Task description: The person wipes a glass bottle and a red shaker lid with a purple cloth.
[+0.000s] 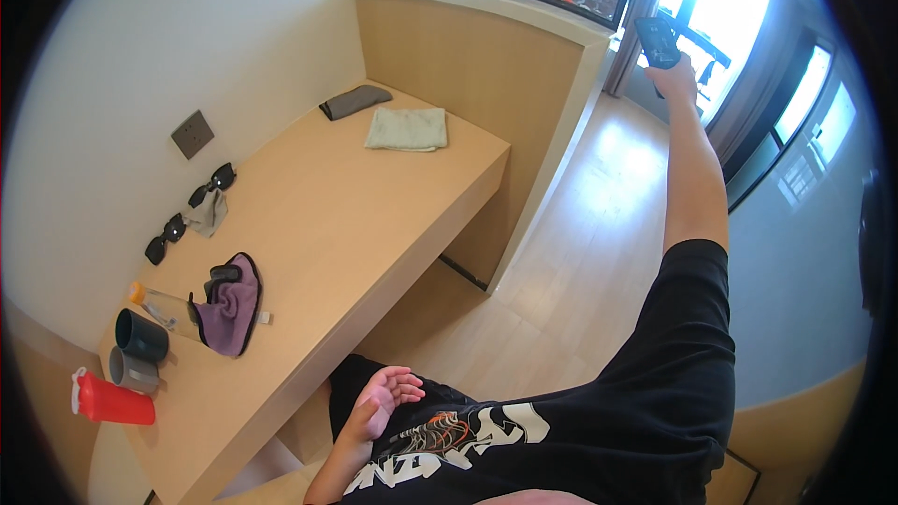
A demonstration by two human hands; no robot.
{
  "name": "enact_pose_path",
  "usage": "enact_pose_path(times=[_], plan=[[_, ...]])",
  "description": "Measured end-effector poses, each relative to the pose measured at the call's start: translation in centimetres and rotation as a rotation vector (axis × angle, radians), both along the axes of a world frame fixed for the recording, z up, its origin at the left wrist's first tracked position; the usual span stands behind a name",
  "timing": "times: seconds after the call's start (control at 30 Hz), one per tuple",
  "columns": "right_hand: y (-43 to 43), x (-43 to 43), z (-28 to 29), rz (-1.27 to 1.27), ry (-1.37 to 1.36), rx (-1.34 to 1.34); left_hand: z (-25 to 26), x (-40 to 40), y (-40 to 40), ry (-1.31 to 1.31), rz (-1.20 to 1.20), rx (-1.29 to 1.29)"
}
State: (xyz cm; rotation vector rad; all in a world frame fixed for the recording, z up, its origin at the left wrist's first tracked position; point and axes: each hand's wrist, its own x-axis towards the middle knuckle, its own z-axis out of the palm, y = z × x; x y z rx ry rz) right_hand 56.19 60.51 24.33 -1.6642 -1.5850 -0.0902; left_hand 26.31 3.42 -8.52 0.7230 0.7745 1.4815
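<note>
My right hand (678,78), at the end of an outstretched arm, grips a dark handheld device (658,43), perhaps a phone or remote, in front of the bright window. Palm up with fingers apart, my left hand (384,396) rests near my waist and holds nothing. To its left is a wooden desk (316,224). On the desk lie a purple cloth with black edging (230,315), a clear bottle with an orange cap (168,308), a dark cup (142,335), a grey mug (133,370) and a red lidded bottle (116,398).
Two pairs of sunglasses (212,184) (165,238) and a small grey cloth (206,213) lie by the wall. At the desk's far end are a folded dark grey cloth (356,102) and a folded pale green towel (407,129). A wood partition (470,49) borders the desk.
</note>
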Motion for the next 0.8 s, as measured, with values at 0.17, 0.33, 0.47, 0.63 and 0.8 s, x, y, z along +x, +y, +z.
enact_pose_path(times=[0.17,0.33,0.47,0.63,0.8], plan=[[0.8,-1.4,0.8,0.027,-0.038,-0.011,-0.2,-0.2,0.3,-0.013,0.002,-0.004],[0.8,-3.4,2.0,0.005,-0.077,-0.012,-0.9,-0.6,0.4,-0.046,0.024,-0.007],[2.4,-4.3,2.7,0.056,-0.099,-0.008,-1.2,-1.0,0.5,-0.071,0.042,-0.01],[11.3,-0.2,4.8,0.043,-0.112,0.178,-2.0,-0.7,1.4,-0.128,0.03,0.014],[12.4,-2.4,2.1,0.577,0.196,0.028,-2.5,-2.0,-0.2,-0.107,0.114,-0.044]])
